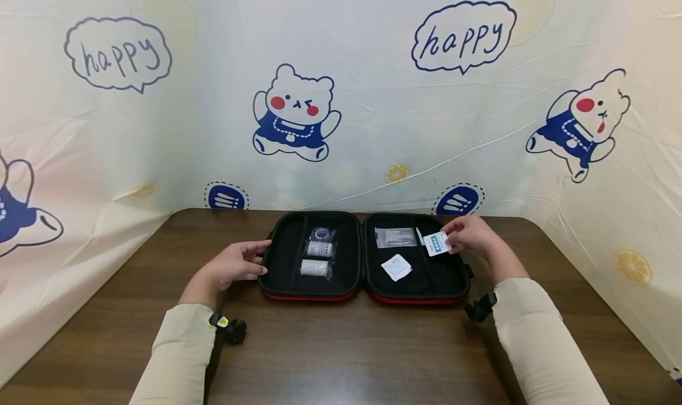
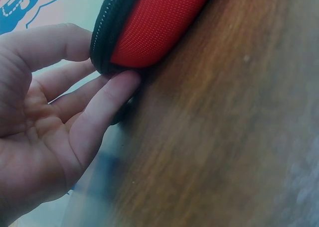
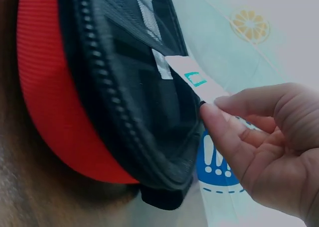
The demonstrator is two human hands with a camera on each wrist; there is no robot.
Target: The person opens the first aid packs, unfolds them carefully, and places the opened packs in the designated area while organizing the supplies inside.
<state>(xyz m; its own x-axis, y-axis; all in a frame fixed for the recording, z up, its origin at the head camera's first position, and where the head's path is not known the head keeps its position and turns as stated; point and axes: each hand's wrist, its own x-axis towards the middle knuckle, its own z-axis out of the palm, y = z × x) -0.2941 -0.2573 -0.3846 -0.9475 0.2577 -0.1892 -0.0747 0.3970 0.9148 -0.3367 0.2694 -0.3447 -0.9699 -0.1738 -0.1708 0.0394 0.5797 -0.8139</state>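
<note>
A black zippered case (image 1: 362, 286) with red outer sides lies spread flat on the table. My left hand (image 1: 234, 264) touches its left edge, index fingertip at the zippered rim (image 2: 97, 45) and thumb near the bottom of the red side (image 2: 154, 33). My right hand (image 1: 470, 234) pinches a small white packet with blue print (image 1: 437, 243) between thumb and fingertips, over the right half. Just left of it a thin white strip (image 1: 420, 236) shows. A clear packet (image 1: 396, 237) and a white square packet (image 1: 396, 267) lie in that half.
The left half holds a ring-shaped roll (image 1: 321, 234) in clear wrap and two wrapped white rolls, one labelled (image 1: 319, 249) and one plain (image 1: 314, 267). Behind the brown wooden table (image 1: 341, 352) hangs a printed cloth (image 1: 373, 127).
</note>
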